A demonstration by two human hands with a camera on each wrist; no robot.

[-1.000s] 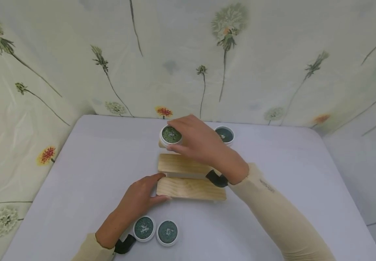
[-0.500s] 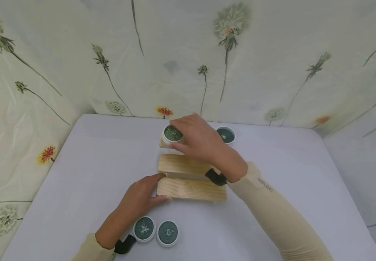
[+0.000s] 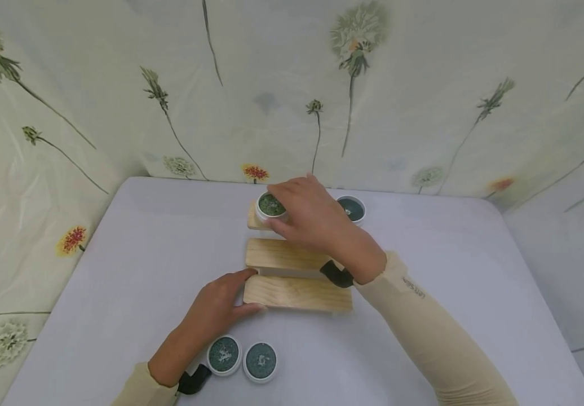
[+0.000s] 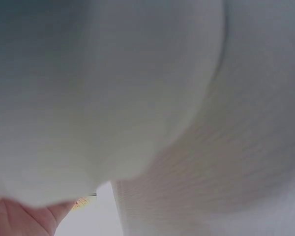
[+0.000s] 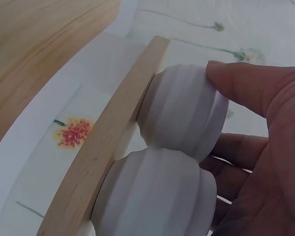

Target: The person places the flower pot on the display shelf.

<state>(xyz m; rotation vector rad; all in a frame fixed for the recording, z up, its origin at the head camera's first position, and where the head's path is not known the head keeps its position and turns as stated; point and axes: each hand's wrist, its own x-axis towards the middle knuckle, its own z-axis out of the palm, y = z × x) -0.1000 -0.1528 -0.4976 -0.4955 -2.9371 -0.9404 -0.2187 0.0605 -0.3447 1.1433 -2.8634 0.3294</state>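
Observation:
My right hand (image 3: 314, 217) holds a small white pot with a green, mossy-looking top (image 3: 271, 204) at the left part of the back wooden plank (image 3: 254, 217). In the right wrist view, thumb and fingers lie around that ribbed pot (image 5: 179, 110), which stands against the plank beside a second white pot (image 5: 155, 194). This second pot has a dark green top (image 3: 351, 209) in the head view. My left hand (image 3: 216, 304) grips the left end of the front plank (image 3: 297, 293). A blurred white shape (image 4: 123, 108) covers most of the left wrist view.
Two more white pots, a left one (image 3: 224, 356) and a right one (image 3: 260, 362), stand on the white table (image 3: 398, 349) near my left wrist. A middle plank (image 3: 282, 254) lies between the front and back ones. A flower-patterned curtain (image 3: 271, 84) borders the table's far side.
My right hand has shifted slightly to the right with the pot, and more of the back plank's left end shows. My left hand stays put on the front plank.

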